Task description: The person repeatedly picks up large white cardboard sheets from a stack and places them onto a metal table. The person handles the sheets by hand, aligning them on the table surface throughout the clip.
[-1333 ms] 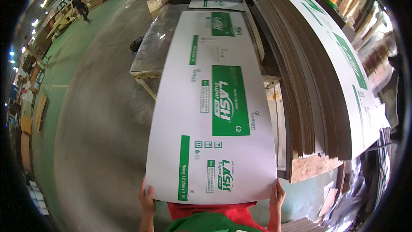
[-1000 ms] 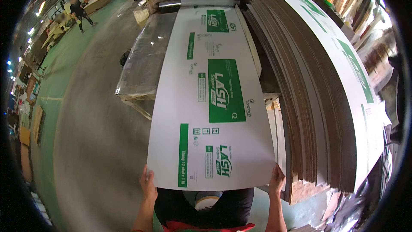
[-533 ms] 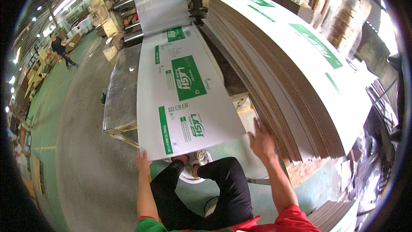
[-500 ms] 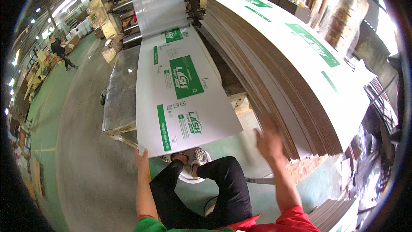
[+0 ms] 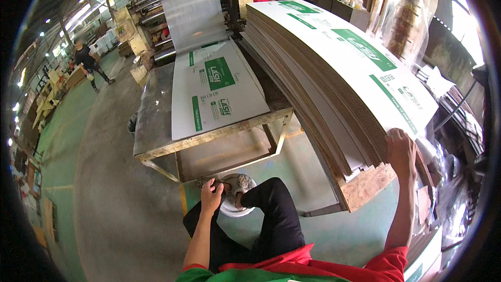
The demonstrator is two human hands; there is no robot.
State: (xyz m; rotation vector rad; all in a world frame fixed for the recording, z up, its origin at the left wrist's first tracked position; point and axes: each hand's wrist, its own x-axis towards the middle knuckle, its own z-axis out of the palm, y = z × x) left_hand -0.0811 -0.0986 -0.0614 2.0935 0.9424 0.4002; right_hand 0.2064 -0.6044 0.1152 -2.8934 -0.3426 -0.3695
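Right hand (image 5: 401, 149) at near corner of the white, green-printed rectangular cardboard sheet (image 5: 342, 44) topping a tall stack of brown-edged corrugated boards (image 5: 318, 89); finger closure hidden, cannot tell. Left hand (image 5: 211, 198) released, fingers loosely curled near the knee. Step, judged: taking hold of the top sheet. Lifting it would call for both hands, level. Sheet looks flat, glossy, unbent. Similar printed board (image 5: 222, 102) lies on the worn metal-topped table (image 5: 154, 109), far end near rollers (image 5: 164, 56).
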